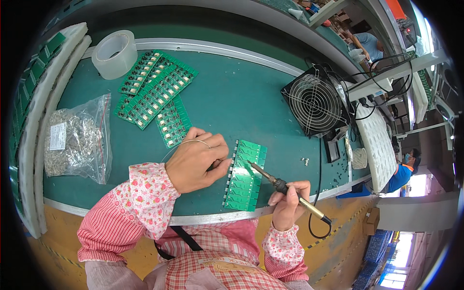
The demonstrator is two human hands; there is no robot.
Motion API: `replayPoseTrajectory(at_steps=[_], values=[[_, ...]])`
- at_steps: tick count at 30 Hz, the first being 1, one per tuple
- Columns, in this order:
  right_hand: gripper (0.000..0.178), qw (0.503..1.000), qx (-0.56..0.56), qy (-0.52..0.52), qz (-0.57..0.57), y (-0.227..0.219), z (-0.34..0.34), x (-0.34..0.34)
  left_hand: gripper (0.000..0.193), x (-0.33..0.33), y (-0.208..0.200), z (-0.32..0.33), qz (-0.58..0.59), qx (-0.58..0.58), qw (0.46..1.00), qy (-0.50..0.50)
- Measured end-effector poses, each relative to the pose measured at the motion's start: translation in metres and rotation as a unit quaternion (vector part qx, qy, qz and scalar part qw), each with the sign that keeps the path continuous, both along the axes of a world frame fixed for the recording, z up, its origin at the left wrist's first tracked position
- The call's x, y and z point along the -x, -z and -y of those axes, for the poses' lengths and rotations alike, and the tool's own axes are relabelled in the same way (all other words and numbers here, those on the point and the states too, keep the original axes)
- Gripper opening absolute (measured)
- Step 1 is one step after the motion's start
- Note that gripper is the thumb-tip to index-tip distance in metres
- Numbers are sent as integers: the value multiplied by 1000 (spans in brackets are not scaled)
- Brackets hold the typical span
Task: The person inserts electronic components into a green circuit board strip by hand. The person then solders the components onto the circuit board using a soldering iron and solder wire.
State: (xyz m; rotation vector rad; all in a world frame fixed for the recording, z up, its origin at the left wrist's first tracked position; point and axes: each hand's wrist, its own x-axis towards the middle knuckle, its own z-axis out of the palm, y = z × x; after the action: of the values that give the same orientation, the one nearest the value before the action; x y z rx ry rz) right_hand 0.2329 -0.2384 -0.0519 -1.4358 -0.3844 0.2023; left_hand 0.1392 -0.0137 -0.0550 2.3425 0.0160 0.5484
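Observation:
My right hand [285,212] grips a soldering iron [279,184], its tip at the face of a green circuit board panel [244,186]. The panel lies near the bench's front edge, a row of small pins along its left side. Just left of it my left hand [198,162] is curled closed, thumb and forefinger beside the pins. A thin solder wire [166,155] arcs over the back of that hand and passes into the fingers, where its end is hidden. Behind my left hand lie several overlapping panels [157,96] with small parts mounted in rows.
At the left are a clear bag of small metal parts [75,140], a roll of clear tape [115,54] and upright foam trays [58,82] of boards. A black fan [316,101] stands at the right, near a white tray [374,145]. Tiny parts [305,161] lie right of the panel.

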Motion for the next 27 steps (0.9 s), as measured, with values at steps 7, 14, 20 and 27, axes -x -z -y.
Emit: replayPoseTrajectory(at_steps=[7, 14, 20, 27], values=[[18, 1000, 5, -27, 15, 6, 4, 5, 14, -1, 1, 3, 31, -22, 999, 15], [17, 999, 24, -48, 10, 7, 5, 4, 11, -2, 2, 6, 26, -20, 999, 24], [17, 998, 14, -62, 3, 8, 3, 5, 12, -2, 1, 7, 11, -24, 999, 30], [19, 998, 29, -63, 7, 7, 4, 5, 13, -3, 2, 7, 18, -22, 999, 29]])
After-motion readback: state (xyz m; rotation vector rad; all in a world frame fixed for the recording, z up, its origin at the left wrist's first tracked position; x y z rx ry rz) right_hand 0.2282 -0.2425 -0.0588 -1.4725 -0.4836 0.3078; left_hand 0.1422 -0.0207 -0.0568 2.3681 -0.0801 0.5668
